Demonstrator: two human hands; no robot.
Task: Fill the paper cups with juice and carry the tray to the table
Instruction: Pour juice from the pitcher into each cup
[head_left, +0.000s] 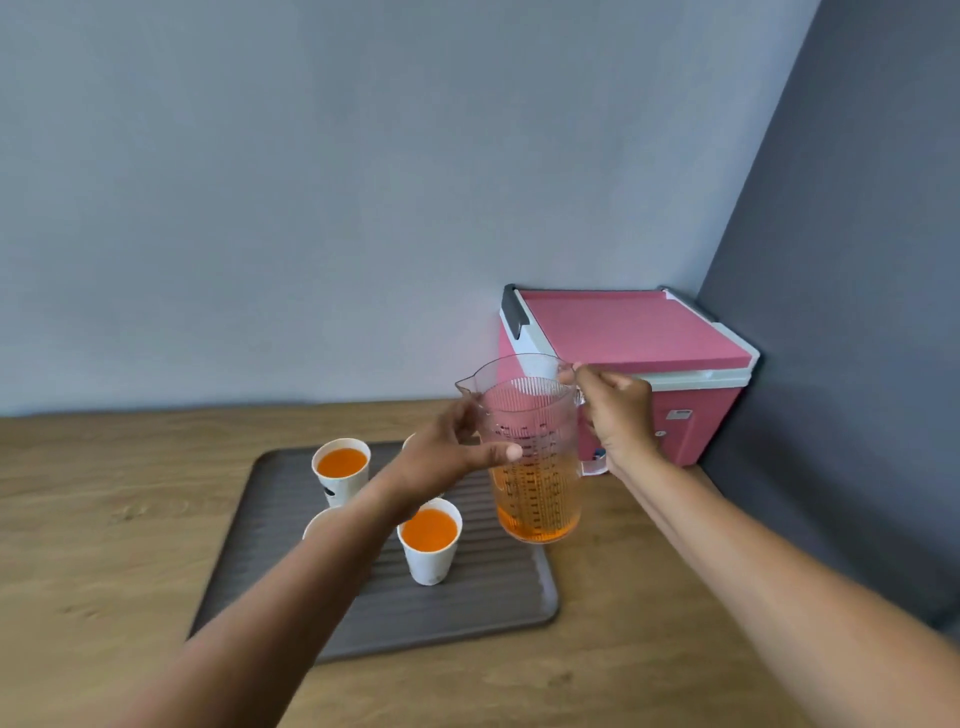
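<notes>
Nothing really readable here tbh. The jug (530, 452) has printed measuring scales running down its side, but the numbers are too small and blurry to make out. There's a small white label on the cooler (679, 414) front too, also illegible.

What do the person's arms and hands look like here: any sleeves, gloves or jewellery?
Both forearms are bare as far as the frame shows, with no sleeves in view. The left hand and right hand wear no gloves. No watch, bracelet or ring shows on wrists or fingers.
</notes>
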